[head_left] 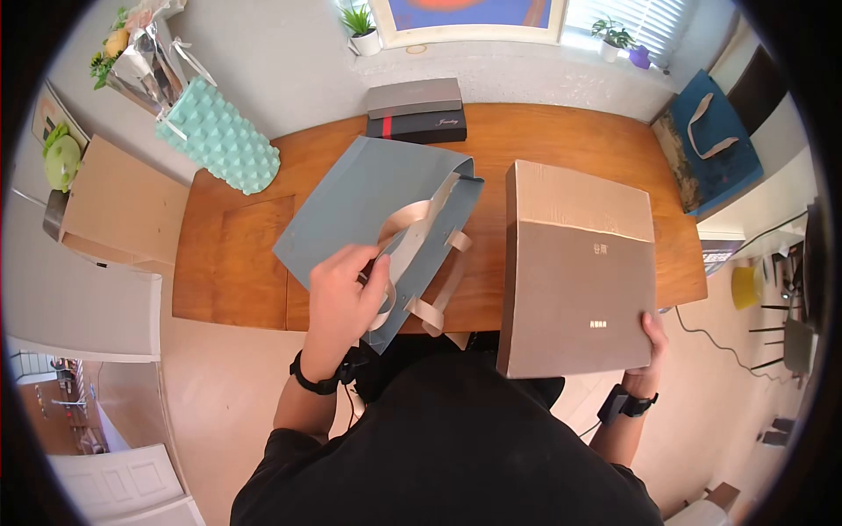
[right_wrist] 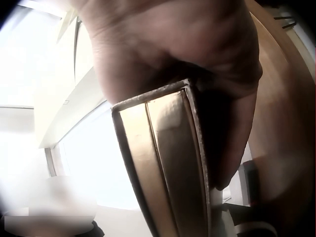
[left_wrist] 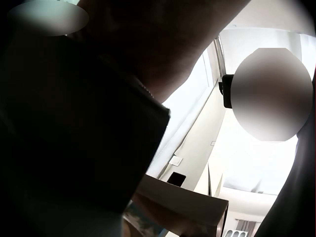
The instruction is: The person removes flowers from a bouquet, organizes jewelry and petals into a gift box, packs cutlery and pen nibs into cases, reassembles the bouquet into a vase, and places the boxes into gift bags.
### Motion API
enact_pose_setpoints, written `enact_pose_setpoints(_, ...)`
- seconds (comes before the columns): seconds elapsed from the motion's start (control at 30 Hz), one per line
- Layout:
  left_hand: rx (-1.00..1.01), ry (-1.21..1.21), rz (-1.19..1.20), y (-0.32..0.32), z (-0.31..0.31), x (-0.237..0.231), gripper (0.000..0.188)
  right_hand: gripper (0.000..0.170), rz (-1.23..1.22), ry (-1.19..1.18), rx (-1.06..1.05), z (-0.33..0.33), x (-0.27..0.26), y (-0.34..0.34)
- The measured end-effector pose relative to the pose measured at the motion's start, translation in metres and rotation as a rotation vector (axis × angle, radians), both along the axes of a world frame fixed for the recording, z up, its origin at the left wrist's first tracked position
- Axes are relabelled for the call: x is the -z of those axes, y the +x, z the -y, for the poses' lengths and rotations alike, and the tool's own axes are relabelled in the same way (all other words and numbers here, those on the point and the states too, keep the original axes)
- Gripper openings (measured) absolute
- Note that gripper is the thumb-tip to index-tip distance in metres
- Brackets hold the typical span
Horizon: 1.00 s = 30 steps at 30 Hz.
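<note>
A blue-grey paper gift bag (head_left: 368, 188) with pale ribbon handles (head_left: 452, 279) lies tilted on the table, its mouth toward the person. My left hand (head_left: 344, 289) grips the bag at its mouth with curled fingers, close to a handle. On the other side, my right hand (head_left: 651, 342) holds a flat taupe box (head_left: 579, 298) by its lower right edge, thumb over the front. The box has a lighter tan band along its top and stands raised before the table. In the right wrist view, the box's open-looking end (right_wrist: 165, 148) shows gold inner layers beside the palm.
A grey box (head_left: 414, 96) lies on a black box (head_left: 425, 127) at the wooden table's (head_left: 246, 285) back edge. A mint studded vase (head_left: 219, 136) with flowers stands back left. A dark blue bag (head_left: 710, 145) leans at the right end, and a cardboard box (head_left: 123, 202) sits left.
</note>
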State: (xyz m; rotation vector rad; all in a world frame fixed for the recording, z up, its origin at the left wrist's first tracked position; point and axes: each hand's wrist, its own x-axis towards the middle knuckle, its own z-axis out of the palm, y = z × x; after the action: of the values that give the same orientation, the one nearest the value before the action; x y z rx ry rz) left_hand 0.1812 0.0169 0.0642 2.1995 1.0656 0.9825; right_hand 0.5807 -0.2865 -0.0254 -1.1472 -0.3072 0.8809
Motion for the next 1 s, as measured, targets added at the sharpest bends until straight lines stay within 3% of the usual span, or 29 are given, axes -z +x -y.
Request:
enact_pose_setpoints(0.2, 0.039, 0.011, -0.065, 0.026, 0.005, 0.006, 0.012, 0.088, 0.052, -0.034, -0.074, -0.006, -0.054, -0.03)
enact_pose_setpoints(0.37, 0.053, 0.289, -0.17, 0.052, 0.014, -0.008, 0.013, 0.084, 0.104, -0.13, -0.282, -0.032, -0.066, -0.041)
enact_pose_setpoints(0.47, 0.117, 0.354, -0.23, 0.057, 0.022, -0.01, 0.012, 0.08, 0.017, -0.088, -0.249, -0.045, -0.06, -0.048)
enact_pose_setpoints(0.67, 0.326, 0.361, -0.373, 0.077, 0.053, -0.005, 0.018, 0.065, 0.116, -0.067, -0.153, -0.071, -0.064, -0.084)
enact_pose_setpoints(0.73, 0.36, 0.377, -0.325, 0.09, 0.057, -0.01, 0.018, 0.065, 0.127, -0.076, -0.16, -0.078, -0.061, -0.099)
enact_pose_setpoints(0.8, 0.446, 0.353, -0.161, 0.101, 0.062, -0.016, 0.015, 0.064, 0.222, -0.125, -0.311, -0.087, -0.064, -0.114)
enact_pose_setpoints(1.0, 0.426, 0.23, 0.024, 0.103, 0.051, -0.046, 0.008, 0.059, 0.256, -0.085, -0.435, -0.117, -0.092, -0.132)
